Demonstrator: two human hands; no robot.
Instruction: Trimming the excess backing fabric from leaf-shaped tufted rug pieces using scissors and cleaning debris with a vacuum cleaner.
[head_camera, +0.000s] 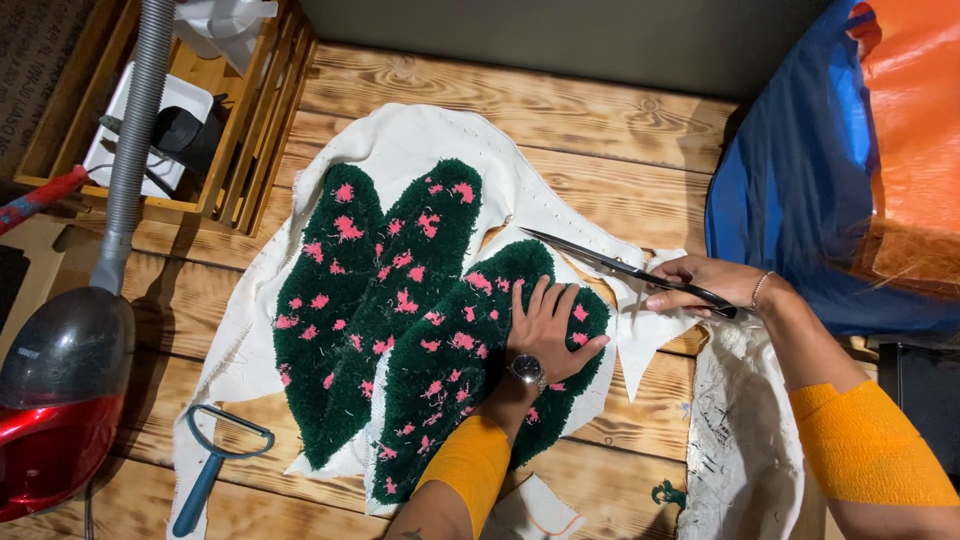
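A tufted rug piece (400, 320), dark green with pink flecks and shaped like three long leaves, lies on white backing cloth (420, 140) in the middle of a wooden plank table (600, 110). The left hand (548, 325), a wristwatch (526, 371) on its wrist, rests palm down with fingers spread flat on the rightmost leaf, pressing it to the table and gripping nothing. Just to the right, the right hand (705, 282) is closed around the handles of long black scissors (625, 268), whose blades point left across the cloth edge beside that leaf. Both forearms wear orange sleeves (468, 462). A blue-handled tool (215, 465) lies on the cloth at lower left. A red vacuum cleaner (60, 395) sits at the far left, a wooden crate (250, 120) sits behind it, and blue and orange sheeting (800, 180) fills the upper right.
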